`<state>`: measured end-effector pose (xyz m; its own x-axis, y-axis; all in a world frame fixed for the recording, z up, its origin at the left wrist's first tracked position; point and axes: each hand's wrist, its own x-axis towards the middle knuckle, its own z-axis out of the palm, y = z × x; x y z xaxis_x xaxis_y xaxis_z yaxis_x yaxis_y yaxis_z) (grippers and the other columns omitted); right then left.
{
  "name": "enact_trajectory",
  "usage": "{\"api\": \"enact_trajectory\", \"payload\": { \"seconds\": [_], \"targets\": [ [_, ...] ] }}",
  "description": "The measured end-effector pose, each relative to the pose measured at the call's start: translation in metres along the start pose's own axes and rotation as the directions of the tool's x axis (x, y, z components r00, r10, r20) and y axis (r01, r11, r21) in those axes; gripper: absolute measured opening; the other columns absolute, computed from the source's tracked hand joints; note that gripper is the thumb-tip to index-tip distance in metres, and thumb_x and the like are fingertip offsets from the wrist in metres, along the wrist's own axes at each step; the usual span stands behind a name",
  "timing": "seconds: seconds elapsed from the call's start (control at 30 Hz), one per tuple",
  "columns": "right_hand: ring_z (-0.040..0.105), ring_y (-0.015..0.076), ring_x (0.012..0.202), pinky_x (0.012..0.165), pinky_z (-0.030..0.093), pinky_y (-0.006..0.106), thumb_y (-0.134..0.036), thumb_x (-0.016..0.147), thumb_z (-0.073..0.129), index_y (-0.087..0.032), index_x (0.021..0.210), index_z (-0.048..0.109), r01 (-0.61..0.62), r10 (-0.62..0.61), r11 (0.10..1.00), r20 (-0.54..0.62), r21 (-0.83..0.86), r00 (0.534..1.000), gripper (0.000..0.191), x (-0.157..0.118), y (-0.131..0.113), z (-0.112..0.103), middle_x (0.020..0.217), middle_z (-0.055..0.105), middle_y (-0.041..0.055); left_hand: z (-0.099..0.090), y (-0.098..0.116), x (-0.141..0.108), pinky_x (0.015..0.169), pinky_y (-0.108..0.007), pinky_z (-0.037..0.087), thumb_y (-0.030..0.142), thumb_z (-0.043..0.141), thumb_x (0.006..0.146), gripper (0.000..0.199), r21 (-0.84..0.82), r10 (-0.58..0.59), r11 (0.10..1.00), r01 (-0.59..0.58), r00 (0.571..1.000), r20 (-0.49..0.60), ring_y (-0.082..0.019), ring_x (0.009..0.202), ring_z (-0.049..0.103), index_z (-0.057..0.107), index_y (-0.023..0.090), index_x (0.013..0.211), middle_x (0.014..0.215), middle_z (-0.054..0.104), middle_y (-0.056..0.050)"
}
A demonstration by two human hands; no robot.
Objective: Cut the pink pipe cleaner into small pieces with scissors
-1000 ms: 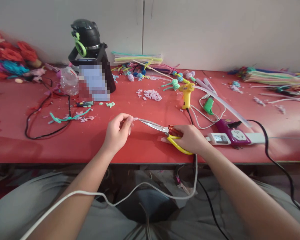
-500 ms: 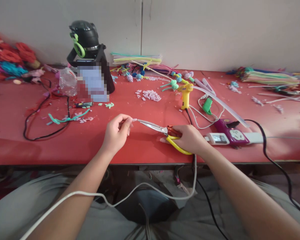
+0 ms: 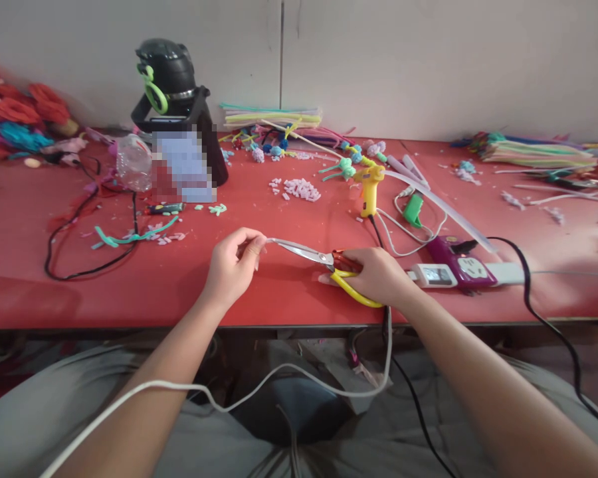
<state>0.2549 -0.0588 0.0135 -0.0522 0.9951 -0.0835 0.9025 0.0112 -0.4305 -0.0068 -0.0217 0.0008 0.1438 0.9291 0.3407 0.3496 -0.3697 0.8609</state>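
Scissors (image 3: 311, 255) level between both hands

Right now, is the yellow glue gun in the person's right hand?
No, the right hand holds scissors; the glue gun stands on the table.

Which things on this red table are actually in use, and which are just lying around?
In use: scissors in right hand; small pale piece pinched by left hand.

Lying about: glue gun, pile of pale bits, power strip, green clip.
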Motion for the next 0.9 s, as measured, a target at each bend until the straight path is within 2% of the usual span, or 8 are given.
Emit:
{"api": "enact_trajectory", "payload": {
  "seconds": [0.6,0.9],
  "targets": [
    [0.031,0.0123,0.06,0.054,0.026,0.026,-0.085,0.063,0.059,-0.021,0.06,0.042,-0.016,0.015,1.0,0.014,0.027,1.0,0.066,0.0021,0.0026,0.0011,0.059,0.041,-0.0018,0.0003,-0.0005,0.0004,0.051,-0.022,0.04,0.035,0.058,0.095,0.024,0.006,0.003,1.0,-0.003,1.0,0.002,-0.009,0.048,0.05,0.062,0.018,0.078,0.054,0.052,0.003],
    [0.031,0.0116,0.058,0.053,0.026,0.026,-0.083,0.065,0.061,-0.022,0.06,0.039,-0.003,0.003,1.0,-0.011,0.021,1.0,0.065,0.0,0.0023,0.0027,0.057,0.04,-0.0026,0.0013,-0.0003,-0.0009,0.051,-0.021,0.04,0.038,0.057,0.096,0.026,-0.034,-0.047,0.998,0.047,0.999,-0.013,-0.009,0.05,0.05,0.06,0.018,0.079,0.055,0.052,0.003]
  ]
}}
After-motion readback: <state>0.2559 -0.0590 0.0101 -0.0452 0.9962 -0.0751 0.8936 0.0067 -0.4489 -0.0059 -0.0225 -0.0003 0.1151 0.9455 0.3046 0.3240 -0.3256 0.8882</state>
